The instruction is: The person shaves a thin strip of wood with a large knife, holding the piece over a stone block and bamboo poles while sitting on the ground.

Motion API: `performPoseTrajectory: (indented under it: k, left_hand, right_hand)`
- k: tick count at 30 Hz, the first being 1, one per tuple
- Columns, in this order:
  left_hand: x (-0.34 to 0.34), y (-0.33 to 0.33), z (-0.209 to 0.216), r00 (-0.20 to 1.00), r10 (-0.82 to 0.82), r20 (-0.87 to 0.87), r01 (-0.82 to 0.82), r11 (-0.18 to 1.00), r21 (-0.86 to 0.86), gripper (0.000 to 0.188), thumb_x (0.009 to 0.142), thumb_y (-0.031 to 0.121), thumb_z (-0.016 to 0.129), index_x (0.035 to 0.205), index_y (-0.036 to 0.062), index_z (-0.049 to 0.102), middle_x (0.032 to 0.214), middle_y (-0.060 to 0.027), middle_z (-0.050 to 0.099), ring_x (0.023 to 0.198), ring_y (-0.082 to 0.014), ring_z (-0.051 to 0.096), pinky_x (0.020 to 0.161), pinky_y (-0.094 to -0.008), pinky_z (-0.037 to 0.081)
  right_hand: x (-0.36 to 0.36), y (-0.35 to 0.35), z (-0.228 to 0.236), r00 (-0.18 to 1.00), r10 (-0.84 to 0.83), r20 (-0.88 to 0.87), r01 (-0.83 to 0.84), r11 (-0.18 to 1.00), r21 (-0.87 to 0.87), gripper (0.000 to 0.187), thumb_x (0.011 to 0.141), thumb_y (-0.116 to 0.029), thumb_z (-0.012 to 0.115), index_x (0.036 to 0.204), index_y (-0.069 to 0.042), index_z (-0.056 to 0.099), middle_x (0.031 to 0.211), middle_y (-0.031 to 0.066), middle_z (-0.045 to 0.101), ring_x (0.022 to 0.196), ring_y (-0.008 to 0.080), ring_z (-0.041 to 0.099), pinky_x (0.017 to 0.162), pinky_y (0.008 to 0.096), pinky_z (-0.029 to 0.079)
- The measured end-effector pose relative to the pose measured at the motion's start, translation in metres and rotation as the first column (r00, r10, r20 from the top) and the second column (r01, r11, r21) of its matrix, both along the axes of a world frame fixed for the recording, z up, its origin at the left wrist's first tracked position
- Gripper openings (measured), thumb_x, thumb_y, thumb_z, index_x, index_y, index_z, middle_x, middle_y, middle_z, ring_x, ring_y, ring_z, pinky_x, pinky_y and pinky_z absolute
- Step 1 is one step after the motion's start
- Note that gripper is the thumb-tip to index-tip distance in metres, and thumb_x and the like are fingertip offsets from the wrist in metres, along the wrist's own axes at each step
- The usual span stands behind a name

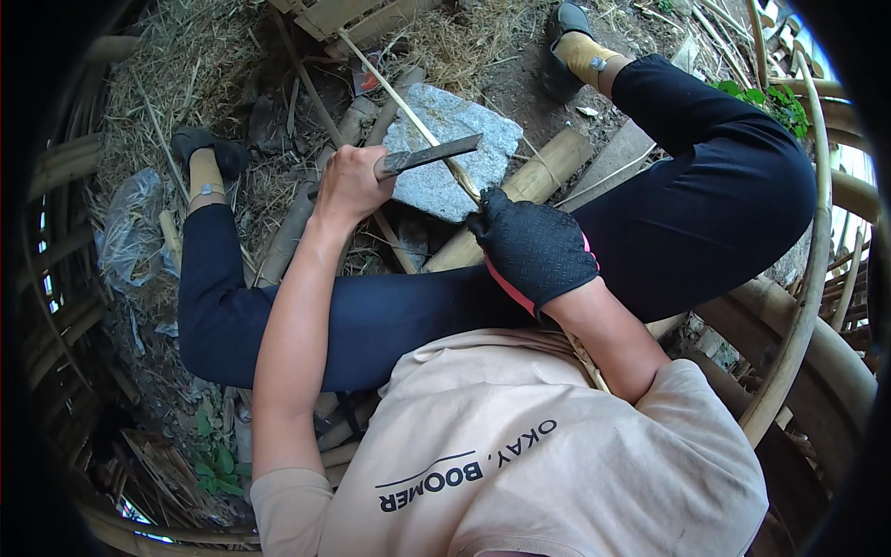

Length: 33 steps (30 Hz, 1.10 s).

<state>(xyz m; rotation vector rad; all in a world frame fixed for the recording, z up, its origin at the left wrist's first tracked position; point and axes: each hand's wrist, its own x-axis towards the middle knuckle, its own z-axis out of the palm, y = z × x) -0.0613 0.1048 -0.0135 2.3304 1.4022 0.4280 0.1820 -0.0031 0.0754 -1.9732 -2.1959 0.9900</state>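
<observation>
My bare left hand (355, 184) is closed round the handle of a knife (436, 152). Its dark, straight blade points right and lies across a long, pale bamboo strip (399, 100). My right hand (534, 249), in a black textured glove with a pink edge, grips that strip just below the blade. From the glove the strip runs up and left over a grey stone slab (441, 116); a pale length also shows beneath my right forearm. The glove hides the fingertips and the part of the strip inside it.
A thick bamboo pole (548, 172) lies beside the slab, near my right leg. Straw (186, 70) and sticks cover the ground. A crumpled clear plastic bag (135, 232) is at the left. A curved bamboo rail (807, 306) bounds the right side. Green leaves (775, 107) grow at the upper right.
</observation>
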Motion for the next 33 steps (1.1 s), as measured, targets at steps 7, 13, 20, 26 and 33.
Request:
performPoseTrajectory:
  k: [7,13,20,26,33]
  left_hand:
    - [0.004,-0.016,0.027,0.995,-0.086,-0.044,0.086,0.996,-0.007,0.017,0.083,0.015,0.064,0.074,0.0023,0.06,0.072,-0.0225,0.064,0.073,-0.046,0.064,0.065,-0.0523,0.052]
    - [0.008,-0.017,0.02,0.974,0.177,-0.141,-0.193,0.975,-0.108,0.023,0.088,0.022,0.064,0.077,0.0009,0.063,0.077,-0.0262,0.065,0.079,-0.0505,0.063,0.069,-0.057,0.05]
    - [0.005,-0.027,0.017,0.998,0.034,0.047,-0.028,0.991,-0.132,0.021,0.082,0.013,0.068,0.072,-0.0008,0.056,0.07,-0.026,0.059,0.074,-0.0484,0.061,0.061,-0.0511,0.047]
    - [0.014,-0.03,-0.003,0.995,0.086,0.053,-0.083,0.995,-0.055,0.018,0.081,0.009,0.069,0.074,-0.0005,0.056,0.067,-0.0241,0.057,0.07,-0.0481,0.059,0.06,-0.0497,0.045]
    - [0.01,-0.028,-0.006,0.996,0.023,0.082,-0.022,1.0,-0.001,0.018,0.082,0.01,0.07,0.075,-0.0002,0.057,0.067,-0.0234,0.058,0.071,-0.047,0.061,0.059,-0.0501,0.045]
  right_hand:
    - [-0.003,0.0,0.006,0.999,-0.001,0.053,0.003,0.999,-0.049,0.028,0.1,-0.034,0.059,0.106,-0.006,0.061,0.075,0.021,0.069,0.072,0.0403,0.071,0.066,0.0512,0.055]
    - [-0.003,-0.004,0.001,0.998,0.016,0.068,-0.015,1.0,-0.01,0.028,0.099,-0.034,0.059,0.106,-0.007,0.061,0.074,0.0203,0.069,0.07,0.0393,0.071,0.065,0.0514,0.056]
    - [-0.001,-0.004,0.003,0.999,-0.002,0.034,0.003,0.999,-0.036,0.027,0.098,-0.034,0.059,0.105,-0.008,0.062,0.074,0.0202,0.069,0.07,0.0398,0.071,0.064,0.0516,0.056]
    - [-0.001,-0.004,0.003,0.999,0.001,0.047,0.001,0.999,-0.039,0.027,0.099,-0.033,0.058,0.105,-0.008,0.062,0.074,0.0198,0.07,0.07,0.0394,0.071,0.064,0.0512,0.056]
    - [0.002,-0.005,0.002,0.999,0.013,0.036,-0.013,1.0,-0.001,0.027,0.098,-0.031,0.058,0.108,-0.007,0.063,0.074,0.019,0.07,0.069,0.0387,0.071,0.064,0.0508,0.056]
